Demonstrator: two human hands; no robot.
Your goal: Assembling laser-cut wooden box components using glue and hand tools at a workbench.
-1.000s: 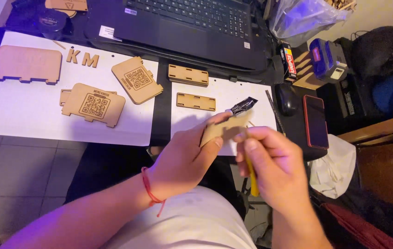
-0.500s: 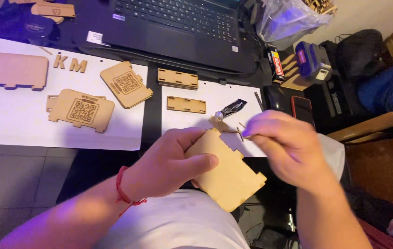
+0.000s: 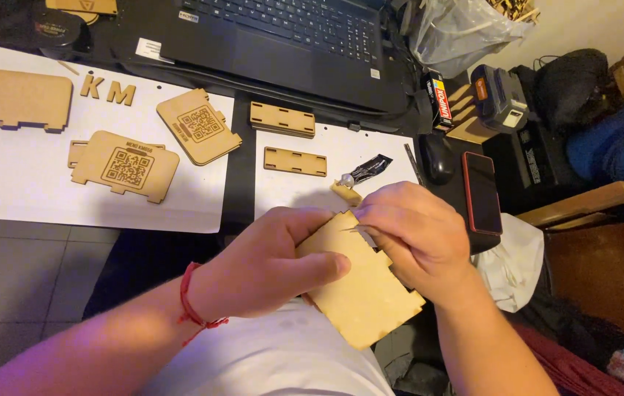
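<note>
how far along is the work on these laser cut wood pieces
Early, by the look of it. Done: the parts are cut and engraved, and a small glue tube lies open on the paper. In hand: the left hand holds a notched wooden panel while the right hand works at its top edge. Left: the slotted strips, two coded panels and the large panel lie loose, unjoined.

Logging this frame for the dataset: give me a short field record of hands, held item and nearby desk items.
left hand: left hand grips the notched wooden panel from its left side
right hand: right hand pinches the panel's upper edge; a thin pointed tool shows at the fingers
behind hands: small glue tube on white paper sheet
desk left: two engraved wooden plates, wooden letters
desk right: red phone, black mouse
top: laptop
</note>
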